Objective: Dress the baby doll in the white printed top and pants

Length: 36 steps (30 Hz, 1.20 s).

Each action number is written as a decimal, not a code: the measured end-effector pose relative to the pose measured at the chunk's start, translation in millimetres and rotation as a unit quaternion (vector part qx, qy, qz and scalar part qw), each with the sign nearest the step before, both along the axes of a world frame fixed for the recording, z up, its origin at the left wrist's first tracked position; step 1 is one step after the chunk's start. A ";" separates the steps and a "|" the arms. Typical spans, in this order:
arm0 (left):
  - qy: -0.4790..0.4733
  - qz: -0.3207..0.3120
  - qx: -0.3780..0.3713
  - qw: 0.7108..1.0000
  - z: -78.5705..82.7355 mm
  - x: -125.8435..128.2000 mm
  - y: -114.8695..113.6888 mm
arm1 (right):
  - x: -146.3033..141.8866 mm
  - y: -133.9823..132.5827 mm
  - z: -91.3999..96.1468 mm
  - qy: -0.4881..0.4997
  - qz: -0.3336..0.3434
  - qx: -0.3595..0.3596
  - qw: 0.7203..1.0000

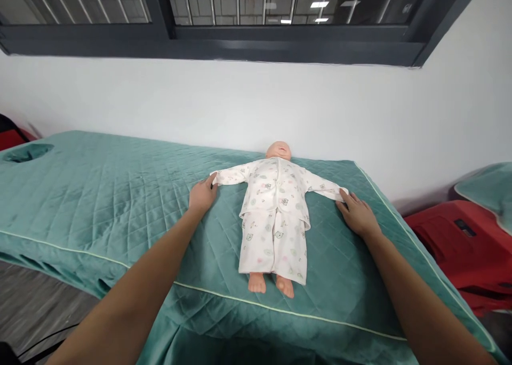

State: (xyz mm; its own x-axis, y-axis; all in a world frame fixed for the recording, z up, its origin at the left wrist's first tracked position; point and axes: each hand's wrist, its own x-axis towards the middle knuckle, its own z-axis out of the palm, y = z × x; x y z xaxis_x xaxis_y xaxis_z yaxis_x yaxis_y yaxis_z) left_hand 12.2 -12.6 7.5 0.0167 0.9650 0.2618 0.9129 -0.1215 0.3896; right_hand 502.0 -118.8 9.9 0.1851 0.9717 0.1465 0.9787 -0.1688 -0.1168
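A baby doll point(276, 216) in white printed pyjamas lies on its back on a green quilted bed point(100, 205), head toward the wall, arms spread wide, bare feet toward me. My left hand point(202, 194) rests on the cover at the end of the doll's sleeve on the left, thumb touching the cuff, fingers together and flat. My right hand point(357, 213) lies flat on the cover at the sleeve end on the right, fingers stretched out and touching the cuff. Neither hand grips anything that I can see.
The bed has a face hole point(28, 153) at its far left end. A white wall and a dark-framed barred window point(240, 13) stand behind. Red furniture point(460, 248) with a green cover point(488, 189) stands at right. Grey floor point(36, 306) lies lower left.
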 end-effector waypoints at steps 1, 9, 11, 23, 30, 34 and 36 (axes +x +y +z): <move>-0.005 -0.014 0.002 1.000 -0.2 -0.7 1.0 | -0.2 1.0 0.2 0.001 0.001 0.000 1.000; 0.007 -0.054 -0.004 0.999 -10.9 -5.7 24.9 | 2.4 12.4 -2.8 -0.010 0.023 0.016 1.000; 0.007 -0.048 0.001 0.999 -13.0 -6.8 29.5 | 4.9 16.3 -4.8 -0.011 0.029 0.027 0.999; -0.026 0.046 0.008 0.999 -11.2 -6.0 38.9 | 19.6 47.9 -6.7 0.126 0.019 0.181 0.975; -0.021 0.097 -0.019 0.995 -7.5 -5.0 42.0 | 23.5 34.0 0.5 0.213 -0.112 0.227 0.943; -0.015 0.096 -0.022 0.995 -6.5 -5.3 43.9 | 23.5 29.2 5.8 0.236 -0.119 0.213 0.941; -0.012 0.095 -0.022 0.995 -6.2 -5.2 44.6 | 21.4 27.7 8.3 0.240 -0.127 0.197 0.942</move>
State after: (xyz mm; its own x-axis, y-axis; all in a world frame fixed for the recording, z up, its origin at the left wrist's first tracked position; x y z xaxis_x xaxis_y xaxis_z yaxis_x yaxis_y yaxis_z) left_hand 7.0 32.0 1.3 -0.1723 0.9610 0.2163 0.9079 0.0698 0.4133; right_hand 523.4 -91.1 18.2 0.5406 0.7747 0.3280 0.7318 -0.2407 -0.6376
